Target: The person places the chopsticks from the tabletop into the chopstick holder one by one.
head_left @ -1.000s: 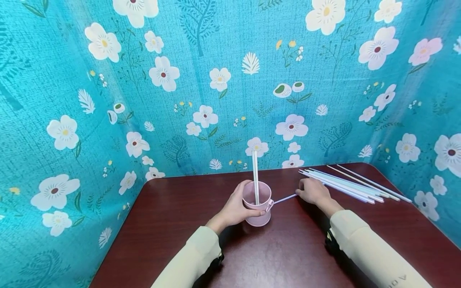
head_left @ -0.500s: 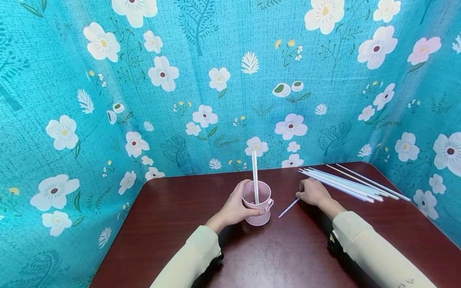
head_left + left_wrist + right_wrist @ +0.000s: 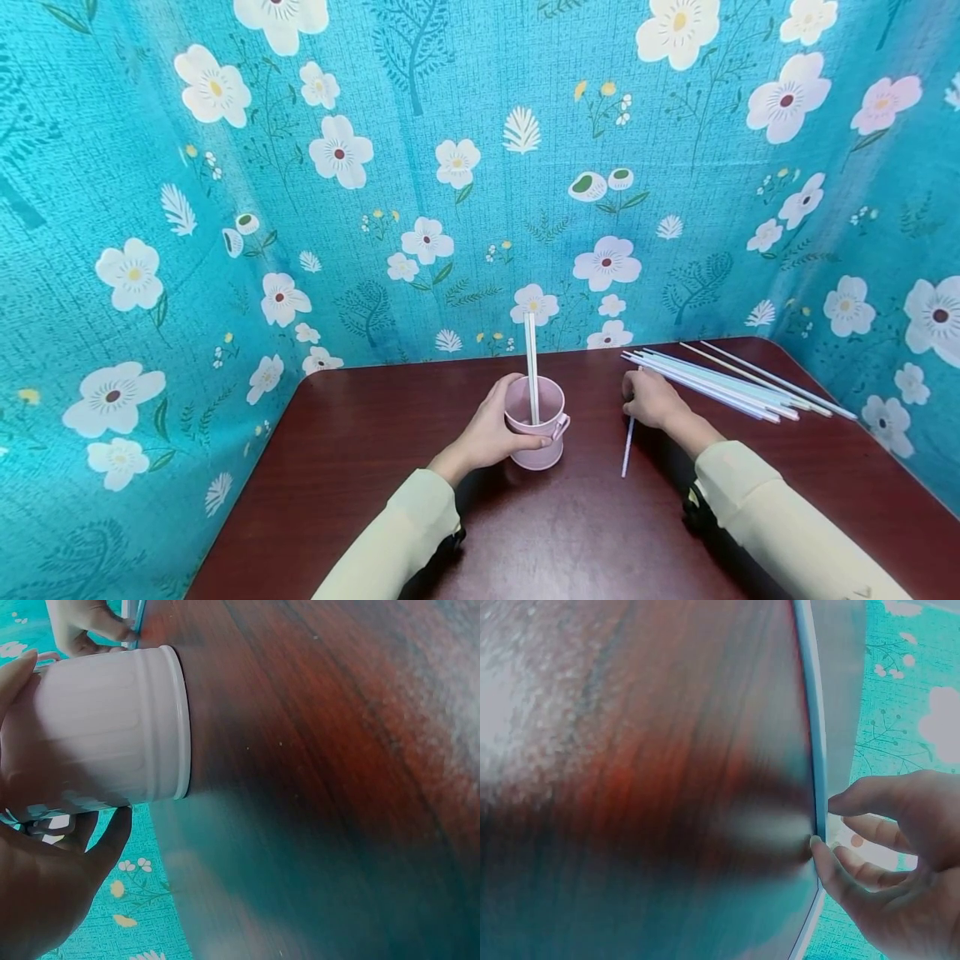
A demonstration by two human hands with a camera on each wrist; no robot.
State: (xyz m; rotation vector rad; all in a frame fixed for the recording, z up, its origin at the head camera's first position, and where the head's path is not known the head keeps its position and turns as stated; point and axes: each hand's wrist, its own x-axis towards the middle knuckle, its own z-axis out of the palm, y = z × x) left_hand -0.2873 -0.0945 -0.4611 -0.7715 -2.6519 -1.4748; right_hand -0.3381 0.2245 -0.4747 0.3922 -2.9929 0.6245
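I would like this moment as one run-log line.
left hand: holds pink bucket | right hand: pinches stick | inside bucket: pale sticks standing | table, far right: loose sticks lying

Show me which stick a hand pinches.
The lone stick pinched by the right hand; the other sticks stand in the bucket or lie grouped at the right of the table.

Wears long sleeves in pale cream, left sleeve [image 3: 401, 525] and right sleeve [image 3: 787, 521] matching. Ends in broad cuffs at the wrists. Leaves left hand [image 3: 495, 427] and right hand [image 3: 651, 398] bare. Carries a black fitting under each cuff. Bears on the right forearm possibly a small dark marking [image 3: 862, 592], largely cut off, illegible.
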